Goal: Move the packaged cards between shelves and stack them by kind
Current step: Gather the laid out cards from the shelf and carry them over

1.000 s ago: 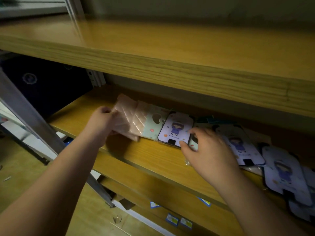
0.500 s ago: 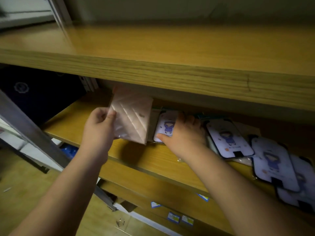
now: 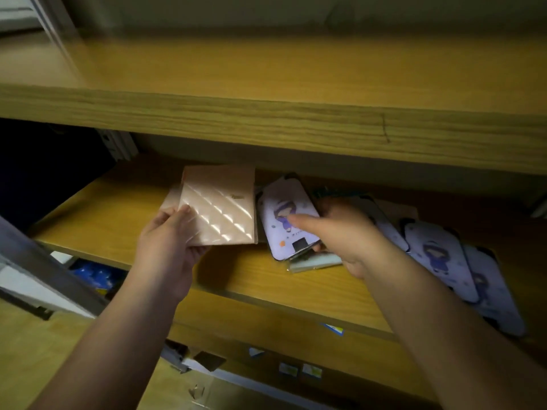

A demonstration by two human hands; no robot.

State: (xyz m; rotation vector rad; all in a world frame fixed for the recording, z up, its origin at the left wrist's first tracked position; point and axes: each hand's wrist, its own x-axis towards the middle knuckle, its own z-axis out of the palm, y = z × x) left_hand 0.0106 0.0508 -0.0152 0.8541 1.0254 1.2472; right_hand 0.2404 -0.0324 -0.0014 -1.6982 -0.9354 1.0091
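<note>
The left hand grips a small stack of pink packets by its lower left corner, thumb on the front face, fingers curled behind. The stack is held tilted up off the middle shelf, its top edge near the underside of the upper shelf. The front packet is glossy and roughly square, with raised diagonal ridges that catch the light in bright streaks; a second pink edge shows behind it at the left.

Just to its right, the right hand pinches a lilac card, thumb lying across the printed face and fingers curled round the right edge. This card is a tall rectangle with rounded corners, a dark border, a cartoon figure in purple and a small black patch near the bottom. It is lifted at a slant, its lower end over a pale green packet in clear wrap that lies flat on the shelf.

Further right, more lilac cards of the same print lie overlapping in a row along the shelf. Both shelves are yellowish wood-grain boards. A grey metal upright slants at the lower left.
</note>
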